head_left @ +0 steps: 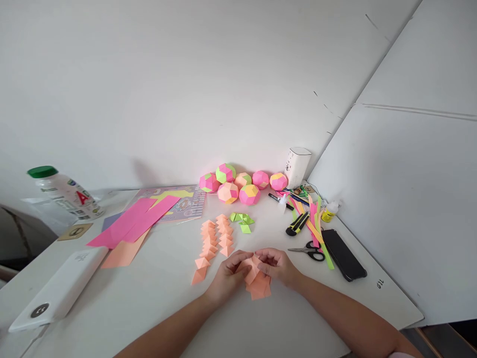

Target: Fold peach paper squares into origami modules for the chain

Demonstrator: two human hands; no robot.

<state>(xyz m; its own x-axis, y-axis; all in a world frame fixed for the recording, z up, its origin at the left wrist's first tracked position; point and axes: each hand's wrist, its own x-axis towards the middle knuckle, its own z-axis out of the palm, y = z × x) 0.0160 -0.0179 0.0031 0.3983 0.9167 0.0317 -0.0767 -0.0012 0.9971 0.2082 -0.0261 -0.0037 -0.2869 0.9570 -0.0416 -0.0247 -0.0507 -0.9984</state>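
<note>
Between both hands is a piece of folded peach paper (252, 269). My left hand (231, 274) pinches its left side between thumb and fingers. On the right side, my right hand (278, 266) grips the same piece with its fingertips. Below them on the table lie several more peach paper pieces (260, 290), partly covered by the held one. Two rows of folded peach units (209, 243) lie left of my hands. Just beyond my fingers sit a few folded green units (244, 221).
Several coloured paper balls (228, 193) line the wall. At right are scissors (313, 251), a box cutter (298, 223), paper strips (319, 226), a glue bottle (330, 211) and a black phone (343, 254). Pink sheets (136, 221), a white power bank (61, 286) and a bottle (67, 194) are at left.
</note>
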